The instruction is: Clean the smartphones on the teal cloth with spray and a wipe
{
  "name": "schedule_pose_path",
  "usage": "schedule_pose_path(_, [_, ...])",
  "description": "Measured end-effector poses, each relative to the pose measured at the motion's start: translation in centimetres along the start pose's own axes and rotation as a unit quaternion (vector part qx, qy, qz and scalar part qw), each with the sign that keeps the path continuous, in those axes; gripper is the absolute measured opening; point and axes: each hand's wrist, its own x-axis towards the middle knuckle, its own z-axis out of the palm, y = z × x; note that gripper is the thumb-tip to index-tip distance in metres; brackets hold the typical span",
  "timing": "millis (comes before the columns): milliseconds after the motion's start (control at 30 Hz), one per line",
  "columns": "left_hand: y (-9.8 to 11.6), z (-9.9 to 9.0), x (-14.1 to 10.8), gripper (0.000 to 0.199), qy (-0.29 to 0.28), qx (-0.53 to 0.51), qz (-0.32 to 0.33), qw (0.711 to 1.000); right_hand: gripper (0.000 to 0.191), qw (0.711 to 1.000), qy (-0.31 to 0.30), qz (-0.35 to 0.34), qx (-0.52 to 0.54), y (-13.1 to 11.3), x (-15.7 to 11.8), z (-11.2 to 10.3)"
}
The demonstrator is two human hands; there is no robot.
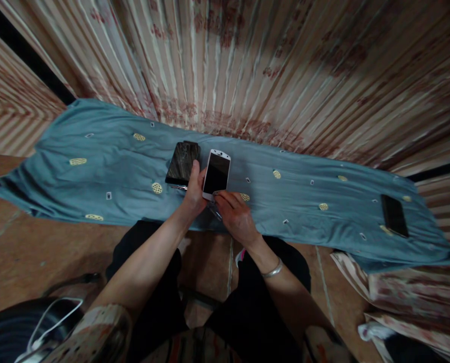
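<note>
A white phone [216, 173] with a dark screen is held upright-facing over the blue cloth. My left hand [195, 191] grips its left side, with the thumb pointing up towards a stack of dark phones [183, 162]. The fingers of my right hand [235, 214] are bent together at the phone's lower edge. Just under that edge, beside my right fingers, is a small shiny object [214, 209], mostly hidden. The stack lies on the cloth directly left of the white phone, and its top phone has a glossy, reflective face.
A long surface carries a blue cloth [296, 191] printed with yellow and white shapes. Another dark phone [394, 215] lies near its right end. Pleated curtains [217, 75] hang behind. At the lower left, a white cable [54, 322] rests on a dark round object.
</note>
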Motion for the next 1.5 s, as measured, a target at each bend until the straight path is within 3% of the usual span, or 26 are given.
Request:
schedule_pose_path(600, [1.3, 1.0, -0.8, 0.073, 0.015, -0.02, -0.005, 1.0, 0.028, 1.0, 0.012, 0.003, -0.012, 1.1, -0.3, -0.4])
schedule_pose_path(1033, [-0.4, -0.7, 0.3, 0.066, 0.01, 0.036, 0.019, 0.999, 0.027, 1.0, 0.006, -0.017, -0.008, -0.5, 0.4, 0.2])
schedule_pose_path(1233, [-0.9, -0.4, 0.1, 0.067, -0.016, 0.034, 0.015, 0.999, 0.03, 0.999, -0.033, -0.009, 0.001, -1.1, 0.8, 0.2])
schedule_pose_path(1500, [-1.0, -0.2, -0.5, 0.067, 0.001, 0.031, -0.011, 0.999, 0.034, 0.999, -0.042, -0.002, 0.003, -1.2, 1.2, 0.2])
